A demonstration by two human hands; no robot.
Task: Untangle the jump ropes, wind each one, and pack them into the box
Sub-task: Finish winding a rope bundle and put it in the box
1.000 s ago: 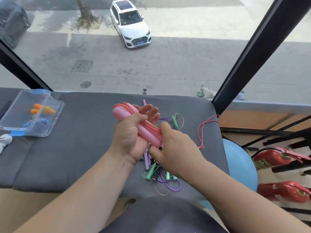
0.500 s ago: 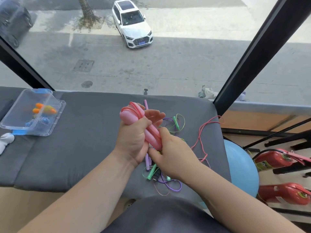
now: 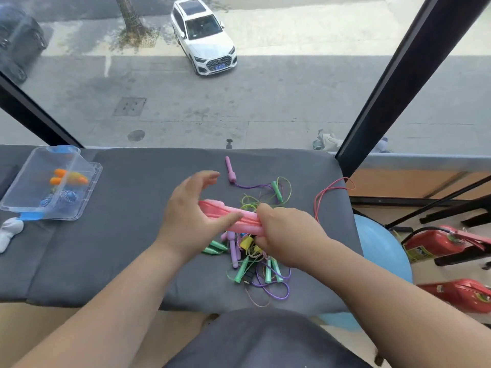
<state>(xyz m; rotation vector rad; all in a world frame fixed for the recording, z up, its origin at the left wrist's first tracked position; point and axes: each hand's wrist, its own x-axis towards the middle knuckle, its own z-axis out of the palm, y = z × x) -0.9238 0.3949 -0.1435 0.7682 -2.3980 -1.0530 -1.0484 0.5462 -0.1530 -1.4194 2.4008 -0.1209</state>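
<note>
Your left hand (image 3: 186, 221) has just let go. A second ago it was wrapped round the pink jump rope (image 3: 225, 212), holding the paired handles up on end. Now its fingers are spread and loose above the tabletop (image 3: 127, 235), with only the thumb lying against the handles. Your right hand (image 3: 287, 235) has taken over the load: it grips the right end of the handles, and the bundle lies roughly level, above the near-centre of the tabletop.

The pink rope is not fully wound. A length of pink cord (image 3: 318, 197) trails off to the right edge of the tabletop and loops there. My read is that you are re-gripping between wraps, not finishing.

Under your hands sits the tangle (image 3: 255, 264) of green, purple and yellow ropes, not yet sorted. One purple handle (image 3: 230, 170) lies apart on the far side.

The clear box (image 3: 91, 187) waits at the far left, well apart from the pink rope, with orange and blue items already inside. Draw in the loose cord before you carry the bundle over, or it may snag the tangle.
</note>
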